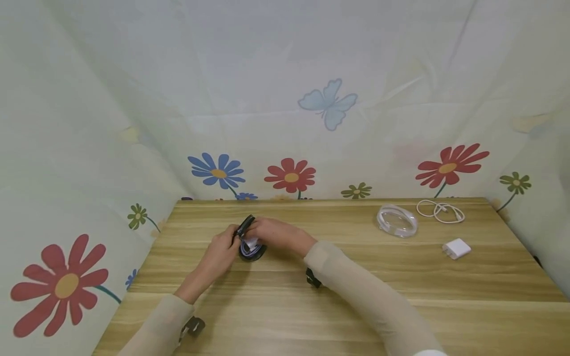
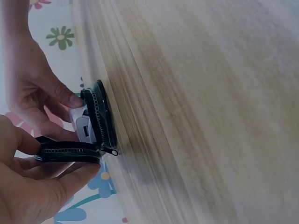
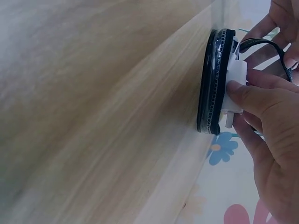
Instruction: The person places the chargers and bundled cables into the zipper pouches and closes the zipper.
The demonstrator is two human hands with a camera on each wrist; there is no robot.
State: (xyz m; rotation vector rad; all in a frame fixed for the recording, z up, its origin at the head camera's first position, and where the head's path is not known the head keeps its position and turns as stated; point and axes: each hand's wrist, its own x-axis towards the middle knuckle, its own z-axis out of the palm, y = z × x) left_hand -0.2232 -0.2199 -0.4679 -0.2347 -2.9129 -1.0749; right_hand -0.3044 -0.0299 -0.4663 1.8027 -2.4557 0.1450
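Here, left hand (image 1: 221, 251) pinches lid (image 2: 67, 152) of unzipped black case (image 3: 211, 86); right hand (image 1: 275, 233) pinches white charger (image 3: 238, 71), seemingly partly inside.

Left fingers (image 1: 230, 236) hold a black case (image 1: 252, 257); right fingers (image 1: 256, 229) seemingly touch a white object (image 1: 251, 243) inside.

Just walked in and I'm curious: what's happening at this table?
A person's left hand holds up the lid of a black zip case, while the right hand pinches a white charger at its opening. Whether it's going in or out isn't clear. Toward the right of the table lie a clear round case, a white cable and another white plug, untouched.
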